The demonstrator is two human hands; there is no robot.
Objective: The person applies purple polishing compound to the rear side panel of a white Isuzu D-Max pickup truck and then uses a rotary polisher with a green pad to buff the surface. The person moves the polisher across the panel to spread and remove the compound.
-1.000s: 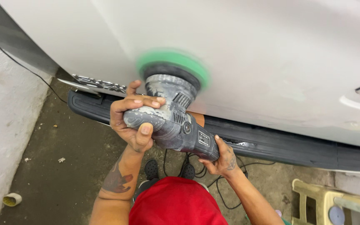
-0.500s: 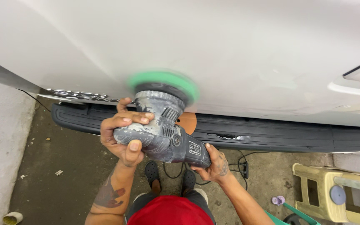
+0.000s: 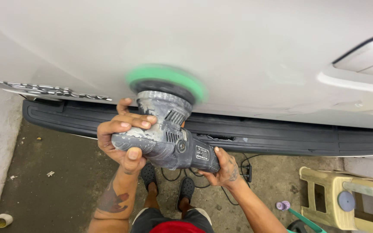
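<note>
Green foam, blurred by spin, tops the grey polisher [image 3: 169, 138], whose pad [image 3: 165, 82] presses flat against the white vehicle panel [image 3: 238, 51] just above the black running board [image 3: 281, 133]. The left hand [image 3: 124, 138] wraps its fingers tightly over the front handle of the machine, thumb tucked under, while the right hand [image 3: 226, 166] closes around the rear grip near the cord. Below, black cable [image 3: 238, 170] lies on the concrete floor [image 3: 57, 181] near the person's dark shoes, with a yellowish plastic stool [image 3: 324, 198] off to the right.
</note>
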